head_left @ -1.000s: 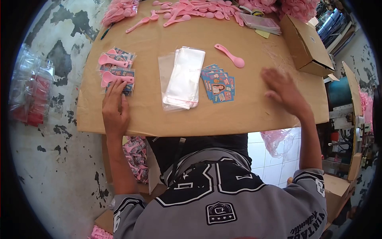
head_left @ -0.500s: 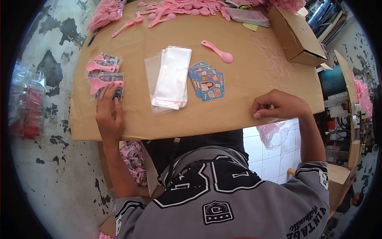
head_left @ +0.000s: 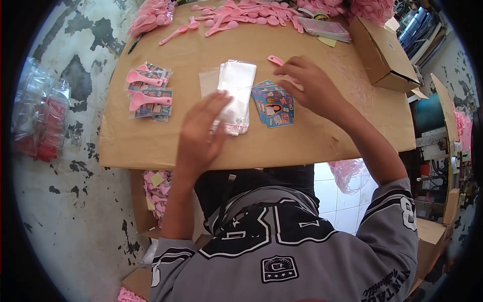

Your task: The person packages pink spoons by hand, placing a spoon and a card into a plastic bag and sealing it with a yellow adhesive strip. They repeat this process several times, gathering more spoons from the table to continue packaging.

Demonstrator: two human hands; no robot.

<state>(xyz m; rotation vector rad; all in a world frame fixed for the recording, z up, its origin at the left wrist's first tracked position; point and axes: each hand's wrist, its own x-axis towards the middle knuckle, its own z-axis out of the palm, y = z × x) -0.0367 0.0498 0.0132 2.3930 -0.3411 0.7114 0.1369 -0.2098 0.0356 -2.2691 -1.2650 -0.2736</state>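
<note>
My left hand (head_left: 201,131), blurred by motion, is over the near left part of a stack of clear plastic sleeves (head_left: 237,85), its fingers stretched out. My right hand (head_left: 314,85) hovers with bent, parted fingers over a pink spoon (head_left: 275,60). Only the handle end of that spoon shows; the hand covers its bowl. Just below the right hand's fingertips lies a fanned set of blue printed cards (head_left: 274,108). On the left rest two groups of packed spoons with cards, an upper pink spoon (head_left: 143,79) and a lower pink spoon (head_left: 150,100).
Loose pink spoons (head_left: 251,14) are heaped along the far edge, beside a bag of spoons (head_left: 152,17). A cardboard box (head_left: 382,55) stands at the right back, near a stack of clear packets (head_left: 326,29). A pen (head_left: 135,43) lies far left.
My left hand has left the packed spoons and moved right to the plastic sleeves. My right hand has gone from the near right edge up and left to the single spoon. The view has shifted slightly.
</note>
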